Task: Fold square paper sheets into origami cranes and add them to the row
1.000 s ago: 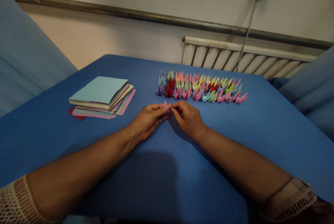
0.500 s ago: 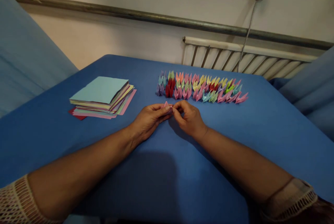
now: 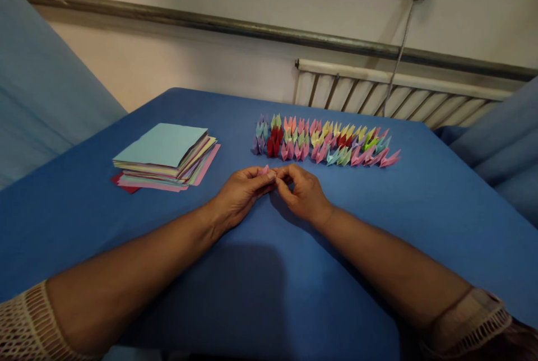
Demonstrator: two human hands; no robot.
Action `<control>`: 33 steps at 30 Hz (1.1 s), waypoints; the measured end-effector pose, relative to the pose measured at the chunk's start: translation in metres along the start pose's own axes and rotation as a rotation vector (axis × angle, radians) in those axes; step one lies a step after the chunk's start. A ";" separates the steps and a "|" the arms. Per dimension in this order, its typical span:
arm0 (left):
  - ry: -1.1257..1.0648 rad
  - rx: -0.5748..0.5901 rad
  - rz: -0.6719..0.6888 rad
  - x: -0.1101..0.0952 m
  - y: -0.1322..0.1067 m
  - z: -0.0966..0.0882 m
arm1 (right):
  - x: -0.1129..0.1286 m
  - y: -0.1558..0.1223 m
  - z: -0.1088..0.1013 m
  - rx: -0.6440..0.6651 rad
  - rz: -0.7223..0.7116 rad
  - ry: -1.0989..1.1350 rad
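My left hand [image 3: 241, 191] and my right hand [image 3: 302, 191] meet at the middle of the blue table [image 3: 378, 226], fingertips pinched together on a small pink folded paper piece [image 3: 265, 170]. Only a corner of the piece shows between the fingers. Just behind the hands stand rows of several small folded paper pieces [image 3: 323, 142] in pink, red, yellow, green and purple. A stack of coloured paper sheets [image 3: 166, 156], light blue on top, lies to the left of my left hand.
A white radiator [image 3: 386, 95] and a metal pipe [image 3: 210, 22] run along the wall behind the table. A cable [image 3: 399, 47] hangs from a wall fitting. Light blue fabric [image 3: 37, 92] rises at the left and right of the table.
The hands stay in place. The fingers have shifted slightly on the pink piece, which now shows less between them.
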State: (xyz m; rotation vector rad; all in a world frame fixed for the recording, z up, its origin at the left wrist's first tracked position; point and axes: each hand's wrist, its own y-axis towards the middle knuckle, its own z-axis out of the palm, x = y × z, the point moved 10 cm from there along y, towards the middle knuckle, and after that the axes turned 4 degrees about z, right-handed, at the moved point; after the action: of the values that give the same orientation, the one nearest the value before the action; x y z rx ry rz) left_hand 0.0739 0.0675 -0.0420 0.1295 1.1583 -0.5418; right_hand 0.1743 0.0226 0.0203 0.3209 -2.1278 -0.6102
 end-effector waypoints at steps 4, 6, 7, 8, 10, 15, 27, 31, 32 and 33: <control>-0.024 0.004 0.000 0.000 0.001 -0.001 | 0.001 -0.001 0.002 0.010 -0.002 0.039; -0.044 0.002 -0.003 -0.001 0.001 -0.001 | -0.003 -0.001 0.003 0.010 0.031 0.099; -0.053 0.002 -0.009 -0.001 0.001 -0.002 | -0.007 -0.001 0.004 0.008 0.054 0.131; -0.059 0.003 -0.017 -0.001 0.001 -0.002 | -0.010 -0.001 0.004 0.004 0.079 0.160; -0.066 0.006 -0.034 0.000 0.001 -0.002 | -0.019 -0.001 0.005 -0.010 0.133 0.203; -0.067 0.022 -0.047 0.000 -0.001 -0.001 | -0.033 0.001 0.009 -0.012 0.223 0.309; -0.032 0.008 -0.028 0.001 0.000 -0.002 | -0.019 0.002 -0.002 -0.058 0.108 0.124; -0.042 0.000 -0.014 0.000 0.000 -0.002 | -0.015 0.002 -0.003 -0.057 0.090 0.082; -0.043 -0.001 -0.011 0.000 0.000 -0.002 | -0.014 0.002 -0.003 -0.053 0.092 0.080; -0.042 -0.001 -0.007 0.000 0.000 -0.002 | -0.014 0.001 -0.003 -0.049 0.091 0.082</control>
State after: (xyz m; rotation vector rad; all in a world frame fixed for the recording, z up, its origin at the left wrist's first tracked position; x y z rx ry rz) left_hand 0.0724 0.0682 -0.0423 0.1131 1.1188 -0.5482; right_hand 0.1845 0.0289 0.0128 0.2164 -2.0338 -0.5858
